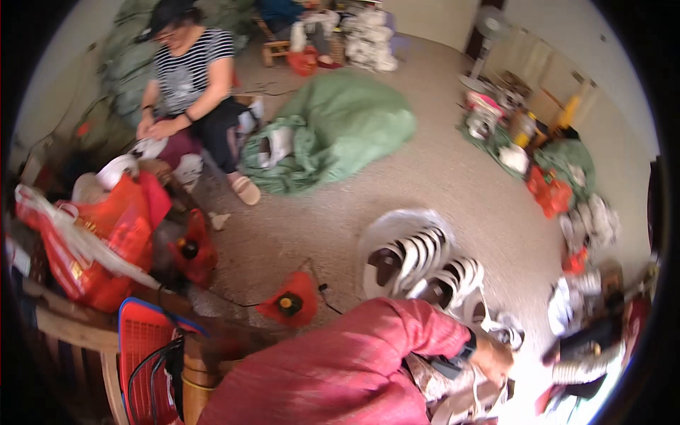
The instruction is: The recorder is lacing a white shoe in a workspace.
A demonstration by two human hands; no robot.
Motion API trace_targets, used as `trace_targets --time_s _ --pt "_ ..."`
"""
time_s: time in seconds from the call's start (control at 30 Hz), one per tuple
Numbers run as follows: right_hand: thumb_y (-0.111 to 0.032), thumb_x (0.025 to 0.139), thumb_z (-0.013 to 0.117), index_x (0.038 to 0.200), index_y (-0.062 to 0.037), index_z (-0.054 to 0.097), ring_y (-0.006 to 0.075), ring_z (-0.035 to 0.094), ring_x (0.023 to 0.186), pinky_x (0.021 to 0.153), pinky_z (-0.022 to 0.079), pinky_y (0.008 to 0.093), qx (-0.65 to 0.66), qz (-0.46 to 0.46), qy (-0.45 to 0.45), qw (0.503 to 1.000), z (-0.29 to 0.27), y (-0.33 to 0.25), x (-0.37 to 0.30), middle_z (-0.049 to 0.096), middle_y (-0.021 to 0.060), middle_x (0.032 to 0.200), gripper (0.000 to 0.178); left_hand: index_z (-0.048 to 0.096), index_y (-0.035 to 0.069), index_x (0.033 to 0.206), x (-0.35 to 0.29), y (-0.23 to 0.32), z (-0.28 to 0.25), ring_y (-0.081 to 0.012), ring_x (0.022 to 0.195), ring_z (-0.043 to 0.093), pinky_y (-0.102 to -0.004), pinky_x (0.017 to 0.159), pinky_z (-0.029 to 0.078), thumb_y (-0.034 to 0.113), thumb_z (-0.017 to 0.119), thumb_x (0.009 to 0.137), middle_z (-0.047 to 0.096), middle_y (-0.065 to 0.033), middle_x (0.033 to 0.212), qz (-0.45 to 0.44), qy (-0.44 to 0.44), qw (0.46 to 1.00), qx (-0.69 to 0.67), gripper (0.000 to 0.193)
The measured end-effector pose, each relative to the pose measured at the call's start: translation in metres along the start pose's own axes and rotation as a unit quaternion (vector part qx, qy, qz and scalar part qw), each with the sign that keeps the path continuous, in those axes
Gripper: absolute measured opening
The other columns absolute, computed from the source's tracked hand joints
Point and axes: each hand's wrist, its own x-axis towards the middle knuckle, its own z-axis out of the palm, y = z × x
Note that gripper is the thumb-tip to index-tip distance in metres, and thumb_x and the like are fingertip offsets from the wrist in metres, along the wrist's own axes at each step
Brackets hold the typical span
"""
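My left hand (pixel 492 360), in a red sleeve with a dark watch on its wrist, reaches across to the right. Its fingers curl downward, blurred; what they grip is hidden. Beneath it lie pale shoe pieces with white straps (pixel 476 402). Just beyond sit nested rows of white-and-brown shoe uppers (pixel 418 255), with a second row (pixel 453 283) nearer to me. Part of this second row is covered by my sleeve. My right hand does not show.
A large green sack (pixel 354 120) lies ahead. Beyond it to the left, a seated person (pixel 191 78) handles white pieces. Red bags (pixel 106 241) and a red-and-blue basket (pixel 145 354) stand at left. An orange-red piece (pixel 290 301) lies by a cable. Bundles (pixel 595 219) line the right wall.
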Motion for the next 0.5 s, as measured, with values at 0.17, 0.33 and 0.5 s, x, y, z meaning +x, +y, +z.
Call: trace_targets --time_s 0.17,0.33,0.5 --pt "-0.021 0.096 0.050 0.117 0.0002 0.058 0.0121 0.058 0.079 0.076 0.048 0.0248 0.381 0.216 0.027 0.899 -0.123 0.015 -0.137 0.064 0.0057 0.093 0.031 0.067 0.009 0.066 -0.030 0.031 -0.081 -0.0281 0.057 0.061 -0.0400 0.056 0.051 0.029 0.064 0.073 0.060 -0.0121 0.061 -0.052 -0.065 0.991 -0.104 0.021" --pt "-0.005 0.087 0.061 0.140 -0.0001 0.040 0.0221 0.056 0.113 0.097 0.044 0.0334 0.459 0.148 0.043 0.875 -0.094 -0.044 -0.115 0.053 0.0157 0.133 0.057 0.064 0.014 0.066 -0.011 -0.007 -0.014 -0.0198 0.086 0.056 -0.0399 0.089 0.038 0.038 0.056 0.091 0.063 0.0003 0.072 0.093 0.027 0.988 0.123 0.035" --pt "-0.003 0.089 0.059 0.141 -0.0001 0.038 0.0236 0.050 0.125 0.099 0.043 0.0334 0.532 0.062 0.158 0.830 -0.119 -0.017 -0.133 0.048 0.0186 0.140 0.056 0.067 0.010 0.074 0.001 0.011 -0.005 -0.0219 0.087 0.053 -0.0419 0.094 0.033 0.039 0.050 0.095 0.061 -0.0023 0.072 0.073 -0.100 0.992 0.023 0.040"
